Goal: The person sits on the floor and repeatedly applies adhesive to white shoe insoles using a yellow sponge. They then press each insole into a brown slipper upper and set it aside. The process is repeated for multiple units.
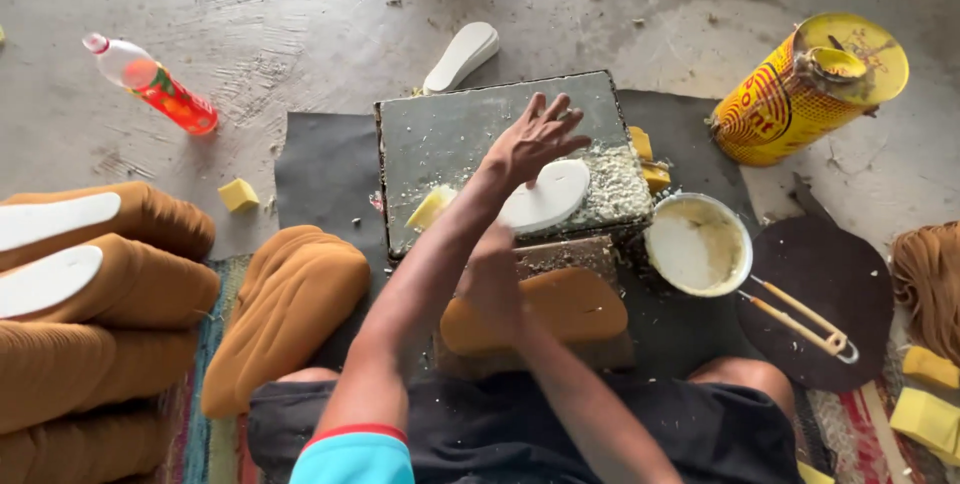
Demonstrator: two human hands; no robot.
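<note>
Concrete floor, left hand splayed loose above white sole lying crosswise, right hand pressing tan sole.

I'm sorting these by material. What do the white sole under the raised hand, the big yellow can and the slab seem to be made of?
White sole: probably foam or rubber, matte, smooth, evenly thick. Yellow can: looks like painted metal, with a glossy sheen and a rolled rim. Slab: possibly stone or metal, grey, flat, glue-smeared; the look leaves it open.

Glue bowl crowds slab right; left side open.
</note>
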